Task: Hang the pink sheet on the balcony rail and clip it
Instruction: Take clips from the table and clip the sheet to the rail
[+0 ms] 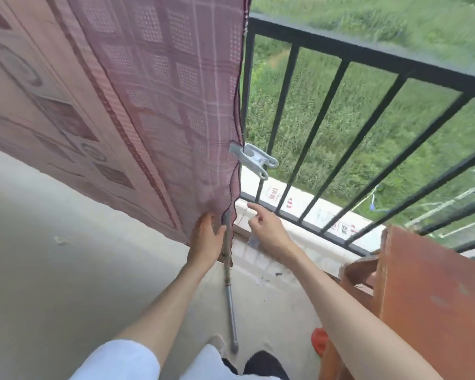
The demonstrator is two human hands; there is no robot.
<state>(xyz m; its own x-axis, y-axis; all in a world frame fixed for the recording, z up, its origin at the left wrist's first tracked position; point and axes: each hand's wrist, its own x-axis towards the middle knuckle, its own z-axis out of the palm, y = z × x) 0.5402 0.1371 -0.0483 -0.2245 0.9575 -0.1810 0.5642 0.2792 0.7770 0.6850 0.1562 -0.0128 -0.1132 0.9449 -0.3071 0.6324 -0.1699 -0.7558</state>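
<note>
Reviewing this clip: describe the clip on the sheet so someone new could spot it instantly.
Find the black metal balcony railing, then the large pink patterned sheet hanging over its left end. On the sheet's right edge, roughly midway down, sits a pale grey plastic clothes clip, the only clip visible, its two looped handles pointing right toward the bars.

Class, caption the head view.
Left hand holds the pink sheet's lower edge; a clip already pins it beside the rail.
</note>
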